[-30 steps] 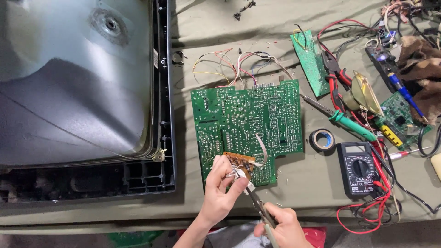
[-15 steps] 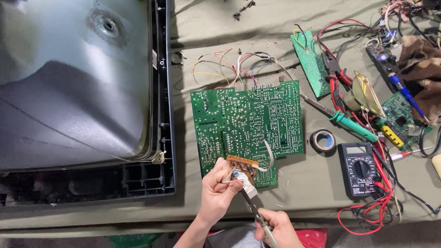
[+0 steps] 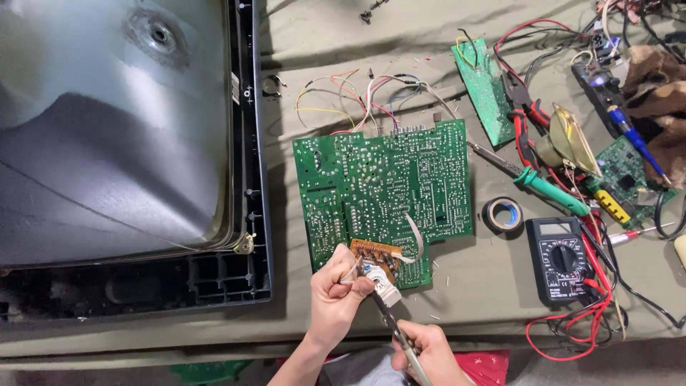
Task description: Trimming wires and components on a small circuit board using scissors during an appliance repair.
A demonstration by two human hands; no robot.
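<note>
A large green circuit board (image 3: 386, 189) lies solder side up on the grey-green cloth. At its near edge sits a small brown board (image 3: 374, 254) with a white part and a flat ribbon. My left hand (image 3: 337, 297) pinches that small board from the left. My right hand (image 3: 423, 352), at the bottom edge of the view, grips a slim metal tool (image 3: 389, 322) whose tip reaches up to the small board beside my left thumb.
A big grey picture tube in a black frame (image 3: 250, 214) fills the left. To the right lie a black tape roll (image 3: 502, 214), a multimeter (image 3: 561, 259) with red leads, a green-handled screwdriver (image 3: 550, 189), red-handled pliers, a small green board (image 3: 482, 89) and loose wires.
My right hand and the tool have drawn slightly down and right along the table edge. My left hand stays on the small board, which has barely shifted.
</note>
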